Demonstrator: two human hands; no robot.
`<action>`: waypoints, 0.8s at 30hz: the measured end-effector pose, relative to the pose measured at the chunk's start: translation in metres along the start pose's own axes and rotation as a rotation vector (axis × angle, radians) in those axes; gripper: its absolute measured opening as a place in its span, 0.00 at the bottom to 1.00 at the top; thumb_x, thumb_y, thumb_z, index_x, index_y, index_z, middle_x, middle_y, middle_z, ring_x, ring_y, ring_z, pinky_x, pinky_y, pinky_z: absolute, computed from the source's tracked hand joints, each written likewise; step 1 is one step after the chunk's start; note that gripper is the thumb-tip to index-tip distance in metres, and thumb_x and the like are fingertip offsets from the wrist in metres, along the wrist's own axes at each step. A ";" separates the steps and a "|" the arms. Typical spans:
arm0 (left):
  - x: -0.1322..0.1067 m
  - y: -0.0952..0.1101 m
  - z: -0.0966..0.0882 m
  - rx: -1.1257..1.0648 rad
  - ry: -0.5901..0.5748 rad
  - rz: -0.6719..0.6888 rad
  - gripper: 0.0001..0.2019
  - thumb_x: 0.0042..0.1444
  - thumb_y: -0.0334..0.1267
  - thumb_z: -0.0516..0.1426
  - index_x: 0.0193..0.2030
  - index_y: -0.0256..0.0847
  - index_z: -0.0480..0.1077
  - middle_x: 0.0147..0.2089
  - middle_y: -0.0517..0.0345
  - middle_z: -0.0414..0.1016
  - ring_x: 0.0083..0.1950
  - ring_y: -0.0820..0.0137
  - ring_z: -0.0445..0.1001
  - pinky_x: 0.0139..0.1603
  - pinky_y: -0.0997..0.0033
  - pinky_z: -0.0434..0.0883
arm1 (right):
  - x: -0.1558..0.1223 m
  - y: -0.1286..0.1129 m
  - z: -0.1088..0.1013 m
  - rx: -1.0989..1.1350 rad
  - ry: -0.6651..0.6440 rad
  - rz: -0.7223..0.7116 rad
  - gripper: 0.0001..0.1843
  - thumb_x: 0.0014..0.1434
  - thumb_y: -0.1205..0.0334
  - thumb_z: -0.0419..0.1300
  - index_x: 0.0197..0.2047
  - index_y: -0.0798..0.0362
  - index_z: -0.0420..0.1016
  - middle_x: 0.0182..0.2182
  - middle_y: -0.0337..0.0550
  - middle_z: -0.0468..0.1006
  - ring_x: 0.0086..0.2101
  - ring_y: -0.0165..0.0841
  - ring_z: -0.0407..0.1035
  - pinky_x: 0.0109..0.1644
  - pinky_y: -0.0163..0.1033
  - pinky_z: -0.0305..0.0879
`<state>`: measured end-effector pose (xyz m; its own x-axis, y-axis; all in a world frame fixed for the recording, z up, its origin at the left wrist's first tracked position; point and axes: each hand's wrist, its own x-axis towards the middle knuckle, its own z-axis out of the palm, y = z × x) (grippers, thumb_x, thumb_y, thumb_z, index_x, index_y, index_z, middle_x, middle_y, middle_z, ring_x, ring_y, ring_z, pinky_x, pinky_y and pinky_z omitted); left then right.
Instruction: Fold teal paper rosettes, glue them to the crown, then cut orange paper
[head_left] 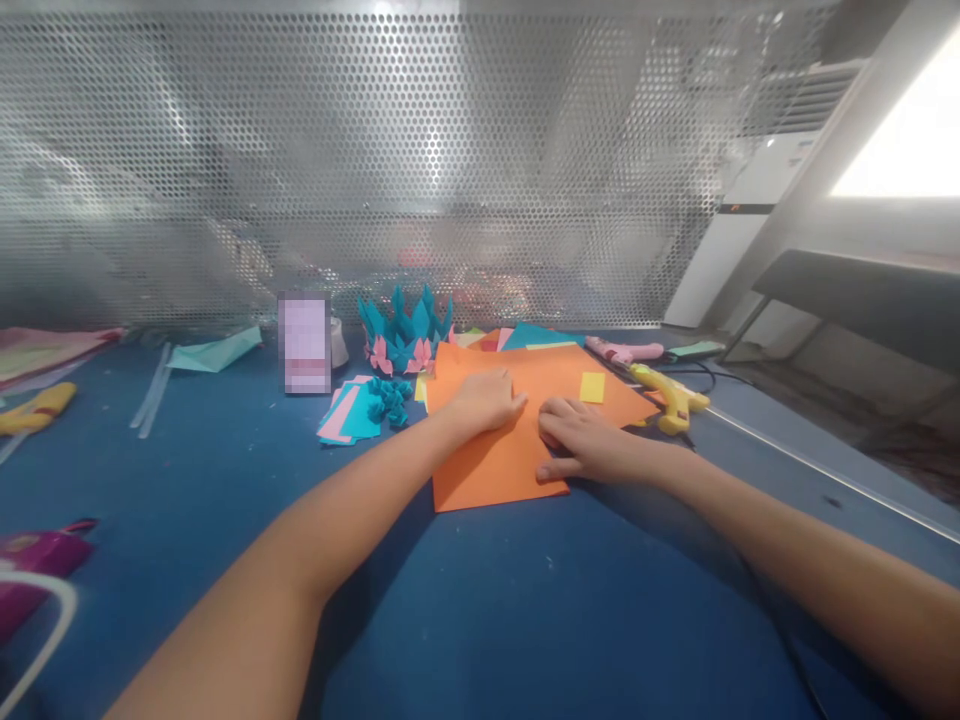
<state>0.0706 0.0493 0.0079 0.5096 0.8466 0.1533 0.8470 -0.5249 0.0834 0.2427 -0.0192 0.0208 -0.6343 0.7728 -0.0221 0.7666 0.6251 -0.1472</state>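
A large orange paper sheet (487, 460) lies on the blue table (225, 480). My left hand (487, 398) rests on the sheet's upper middle, fingers curled and pressed down on the paper. My right hand (581, 440) lies on the sheet's right part, fingers together, with the thumb at the near edge as if pinching the paper. A small yellow paper square (592, 387) sits on the sheet just beyond my right hand.
A teal paper crown with pink flowers (405, 335) stands behind the sheet, with teal and pink paper pieces (360, 410) to its left. A yellow glue gun (671, 398) and a pink one (622, 350) lie at the right. A perforated metal screen (375, 160) walls off the back.
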 end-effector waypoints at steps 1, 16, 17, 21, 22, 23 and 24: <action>0.000 0.000 0.001 -0.004 0.004 -0.004 0.22 0.61 0.49 0.44 0.49 0.34 0.66 0.49 0.44 0.72 0.49 0.58 0.71 0.47 0.65 0.66 | -0.001 0.000 -0.001 0.012 -0.015 -0.007 0.25 0.52 0.35 0.54 0.28 0.51 0.60 0.37 0.45 0.61 0.39 0.42 0.57 0.43 0.46 0.58; -0.009 -0.005 -0.007 -0.174 -0.022 0.550 0.14 0.64 0.42 0.46 0.48 0.44 0.70 0.55 0.61 0.70 0.51 0.74 0.70 0.49 0.79 0.62 | -0.008 0.016 0.000 0.091 -0.050 -0.110 0.32 0.42 0.31 0.59 0.33 0.51 0.60 0.38 0.44 0.62 0.41 0.42 0.57 0.42 0.44 0.59; -0.010 -0.006 -0.010 -0.181 -0.024 0.574 0.14 0.63 0.43 0.47 0.47 0.43 0.71 0.53 0.61 0.71 0.49 0.74 0.71 0.48 0.79 0.63 | -0.008 0.015 -0.003 0.086 -0.061 -0.122 0.30 0.44 0.32 0.58 0.34 0.51 0.61 0.39 0.44 0.63 0.41 0.41 0.58 0.42 0.43 0.59; -0.013 -0.008 -0.014 -0.181 -0.021 0.608 0.13 0.61 0.45 0.51 0.42 0.41 0.72 0.46 0.58 0.72 0.43 0.73 0.72 0.42 0.78 0.64 | -0.011 0.025 -0.023 -0.172 0.059 0.093 0.17 0.59 0.44 0.50 0.36 0.50 0.66 0.40 0.44 0.69 0.40 0.39 0.63 0.43 0.43 0.59; -0.014 -0.009 -0.014 -0.176 -0.019 0.607 0.13 0.60 0.46 0.52 0.41 0.41 0.72 0.45 0.58 0.72 0.41 0.73 0.72 0.41 0.77 0.64 | -0.013 0.031 -0.027 -0.236 0.130 0.189 0.14 0.61 0.50 0.50 0.37 0.52 0.67 0.42 0.49 0.69 0.43 0.44 0.63 0.45 0.48 0.58; -0.014 -0.009 -0.014 -0.170 -0.015 0.605 0.13 0.59 0.46 0.52 0.40 0.40 0.71 0.45 0.58 0.71 0.40 0.73 0.72 0.39 0.77 0.64 | -0.016 0.037 -0.032 -0.296 0.197 0.285 0.12 0.61 0.56 0.50 0.39 0.55 0.68 0.44 0.56 0.68 0.46 0.49 0.62 0.46 0.53 0.56; -0.014 -0.009 -0.014 -0.162 -0.009 0.601 0.13 0.59 0.47 0.52 0.39 0.40 0.71 0.44 0.58 0.71 0.39 0.74 0.71 0.39 0.77 0.64 | -0.019 0.043 -0.035 -0.342 0.245 0.369 0.11 0.61 0.62 0.49 0.41 0.58 0.69 0.45 0.61 0.68 0.48 0.53 0.61 0.46 0.57 0.55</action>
<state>0.0538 0.0410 0.0191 0.8919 0.3998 0.2116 0.3787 -0.9158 0.1341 0.2915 -0.0031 0.0496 -0.3071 0.9246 0.2255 0.9481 0.2767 0.1568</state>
